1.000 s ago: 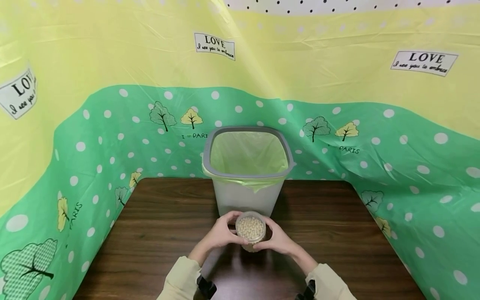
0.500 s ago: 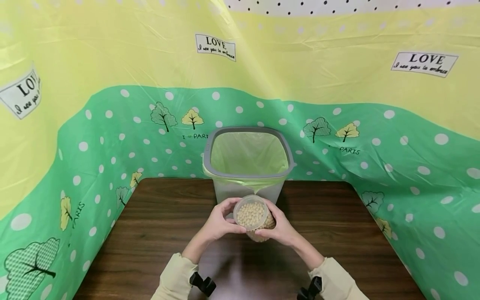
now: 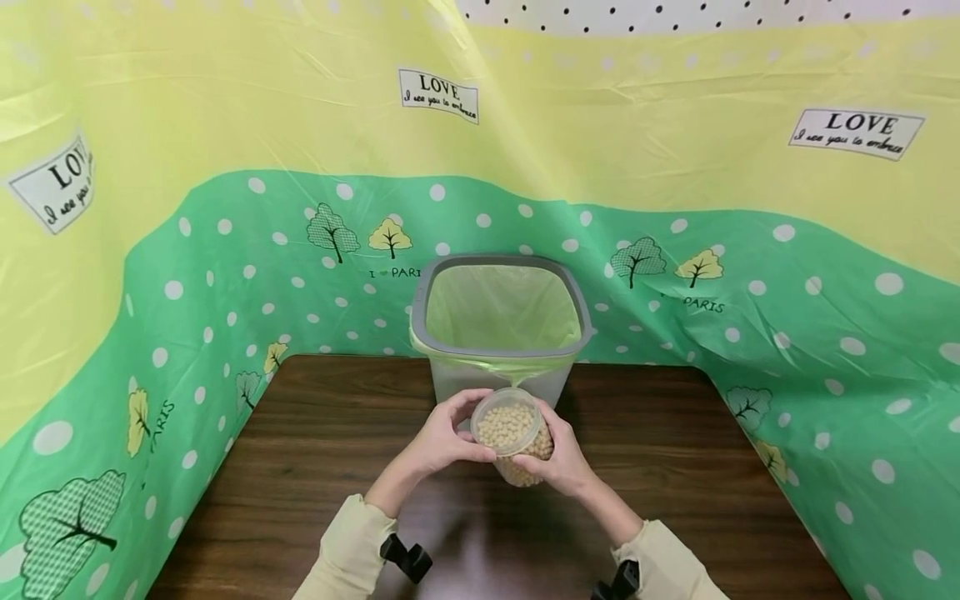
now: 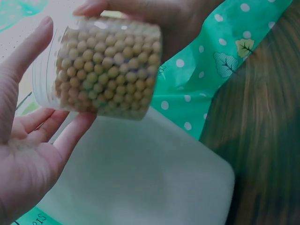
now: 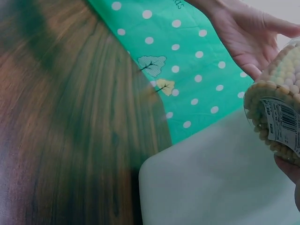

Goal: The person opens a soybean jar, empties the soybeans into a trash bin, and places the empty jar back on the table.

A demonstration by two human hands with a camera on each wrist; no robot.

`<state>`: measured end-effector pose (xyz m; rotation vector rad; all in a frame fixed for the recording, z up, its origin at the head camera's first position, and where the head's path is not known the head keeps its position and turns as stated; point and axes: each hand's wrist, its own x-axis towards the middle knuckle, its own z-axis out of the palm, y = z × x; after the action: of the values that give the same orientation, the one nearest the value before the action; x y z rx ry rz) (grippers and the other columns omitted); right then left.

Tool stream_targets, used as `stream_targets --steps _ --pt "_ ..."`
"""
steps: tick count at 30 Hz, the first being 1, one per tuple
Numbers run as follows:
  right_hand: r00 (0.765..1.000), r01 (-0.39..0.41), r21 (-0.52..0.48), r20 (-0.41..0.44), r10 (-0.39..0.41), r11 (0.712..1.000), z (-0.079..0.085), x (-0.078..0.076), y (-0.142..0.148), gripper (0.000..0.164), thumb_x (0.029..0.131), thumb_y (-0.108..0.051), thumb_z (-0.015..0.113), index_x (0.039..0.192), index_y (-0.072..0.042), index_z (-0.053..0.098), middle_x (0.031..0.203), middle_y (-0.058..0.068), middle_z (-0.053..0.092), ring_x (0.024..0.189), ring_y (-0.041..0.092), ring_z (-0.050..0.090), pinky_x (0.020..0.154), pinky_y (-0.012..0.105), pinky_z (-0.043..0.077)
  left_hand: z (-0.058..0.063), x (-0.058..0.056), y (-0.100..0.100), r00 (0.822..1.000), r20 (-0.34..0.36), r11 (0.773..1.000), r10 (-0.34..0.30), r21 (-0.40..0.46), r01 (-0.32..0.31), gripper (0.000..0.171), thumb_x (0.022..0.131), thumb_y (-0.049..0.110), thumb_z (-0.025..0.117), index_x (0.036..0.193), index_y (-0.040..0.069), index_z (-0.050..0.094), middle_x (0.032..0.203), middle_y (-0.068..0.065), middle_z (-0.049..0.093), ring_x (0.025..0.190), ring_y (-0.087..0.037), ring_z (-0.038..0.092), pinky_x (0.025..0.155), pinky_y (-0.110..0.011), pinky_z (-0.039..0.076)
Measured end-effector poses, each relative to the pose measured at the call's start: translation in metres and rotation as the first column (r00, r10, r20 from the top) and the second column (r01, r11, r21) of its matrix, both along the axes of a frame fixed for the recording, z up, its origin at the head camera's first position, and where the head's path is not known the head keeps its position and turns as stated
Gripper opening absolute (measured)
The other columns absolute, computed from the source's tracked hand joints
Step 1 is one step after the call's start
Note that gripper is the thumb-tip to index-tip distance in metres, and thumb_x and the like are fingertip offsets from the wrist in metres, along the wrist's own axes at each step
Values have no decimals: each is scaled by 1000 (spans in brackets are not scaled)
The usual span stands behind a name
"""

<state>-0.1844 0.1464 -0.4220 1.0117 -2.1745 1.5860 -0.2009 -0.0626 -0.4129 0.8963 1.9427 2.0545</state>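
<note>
Both hands hold a clear plastic jar (image 3: pixel 534 454) full of small round beige beans in front of the bin. The jar is tilted, its round clear lid (image 3: pixel 507 422) facing up towards the head camera. My left hand (image 3: pixel 442 433) is at the lid end, thumb on the near side and fingers at the far side. Around the jar's body curls my right hand (image 3: pixel 566 462), its thumb on the near side. In the left wrist view the jar (image 4: pixel 108 68) lies sideways above the left fingers. A barcode label (image 5: pixel 283 122) shows on its base in the right wrist view.
A grey-rimmed bin (image 3: pixel 495 379) with a green liner (image 3: pixel 502 308) stands at the back of the dark wooden table (image 3: pixel 337 433). Green and yellow printed cloth (image 3: pixel 660 183) encloses the table at the back and sides.
The jar has risen from low near the table and moved slightly towards the bin, with both hands on it. It has tilted, so more of its side shows. Over the last half second it barely moves.
</note>
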Motion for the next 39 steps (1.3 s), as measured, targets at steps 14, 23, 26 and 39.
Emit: stream_targets --steps 14,23,26,39 --pt "998 -19 -12 -66 18 1000 -13 -3 4 71 72 -34 70 124 6 44 105 19 58 92 11 56 78 27 47 -1 3 7 990 -136 997 32 -63 -41 73 65 10 82 129 4 48 124 -15 50 101 -17 52 72 -32 52" --pt "981 31 -36 -192 -37 999 9 7 1 74 71 -38 71 115 16 45 100 27 57 90 14 57 79 22 45 4 15 18 972 -167 979 168 -89 -184 79 60 -1 81 131 6 47 128 -12 48 104 -25 51 72 -30 50" --pt "987 23 -27 -160 -27 999 2 1 7 74 71 -40 71 119 11 46 103 22 58 92 13 56 79 23 46 3 15 18 982 -131 987 139 -67 -148 78 64 5 81 133 4 44 128 -13 47 106 -22 50 75 -29 51" --pt "987 -147 -60 -76 143 987 -14 -14 13 71 81 -49 58 124 6 45 105 15 58 93 13 55 81 28 45 -5 -9 2 977 -53 971 -206 115 211 81 71 26 78 130 -12 37 131 -30 38 115 -12 46 80 -31 50"
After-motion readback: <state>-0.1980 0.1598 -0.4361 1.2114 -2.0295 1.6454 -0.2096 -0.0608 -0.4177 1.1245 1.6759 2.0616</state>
